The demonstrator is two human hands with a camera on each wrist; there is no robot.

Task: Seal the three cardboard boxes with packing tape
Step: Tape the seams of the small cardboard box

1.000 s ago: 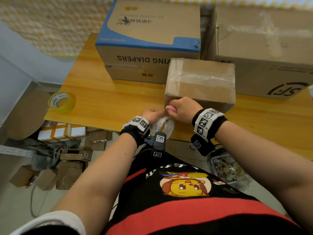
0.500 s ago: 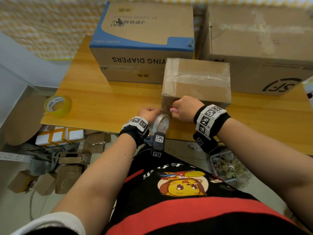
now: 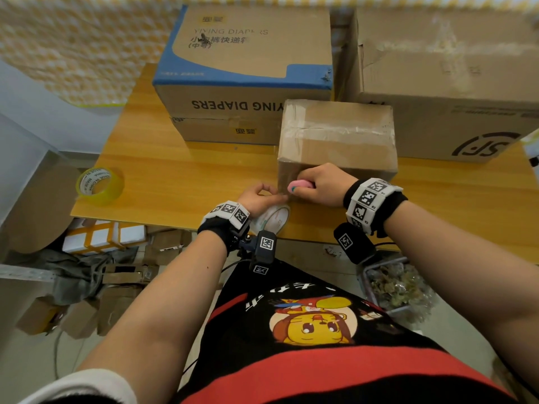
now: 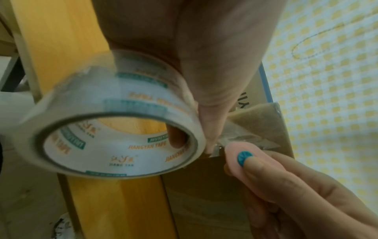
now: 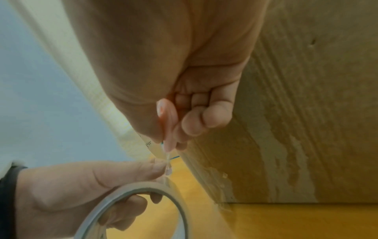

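At the small box's (image 3: 335, 138) near-left corner, left hand (image 3: 256, 196) pinches clear tape roll (image 4: 114, 122), right hand (image 3: 318, 185) pinches pink cutter (image 4: 241, 155); advisable: keep strip taut, cut close.

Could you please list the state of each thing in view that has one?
Small box: closed, taped on top.
Clear tape roll: held in left hand, strip stretched to box.
Pink cutter: gripped by right hand, at the strip.
Yellow tape roll: lying unused on table.
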